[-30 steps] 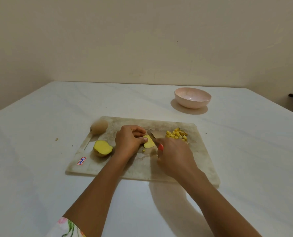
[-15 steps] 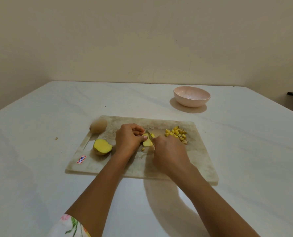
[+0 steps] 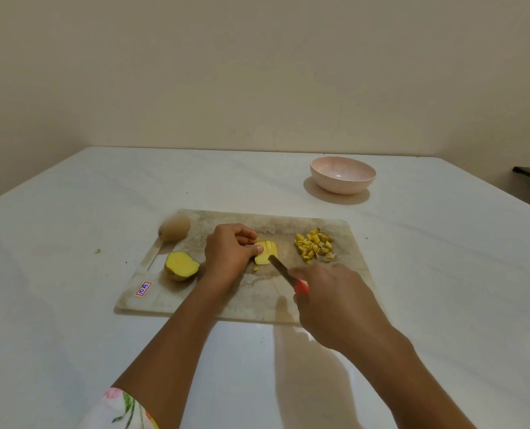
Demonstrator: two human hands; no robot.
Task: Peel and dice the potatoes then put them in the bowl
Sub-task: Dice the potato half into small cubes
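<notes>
— What are the hands doing?
— The left hand (image 3: 229, 253) is pinning a scored potato slice (image 3: 267, 252) to the cutting board (image 3: 257, 305), fingers curled and thumb at the cuts. The right hand (image 3: 332, 300) is gripping the knife (image 3: 280, 269), whose tip is touching the slice's near edge.
— What is looking risky?
— The thumb is sitting just beside the blade, so a slip on wet flesh could nick it, and the thin slice may skid.
— And elsewhere?
— The diced pieces (image 3: 315, 245) are lying on the board's right side, well short of the bowl (image 3: 342, 174). A cut half (image 3: 181, 266) and a whole potato (image 3: 174, 228) are waiting on the left.
</notes>
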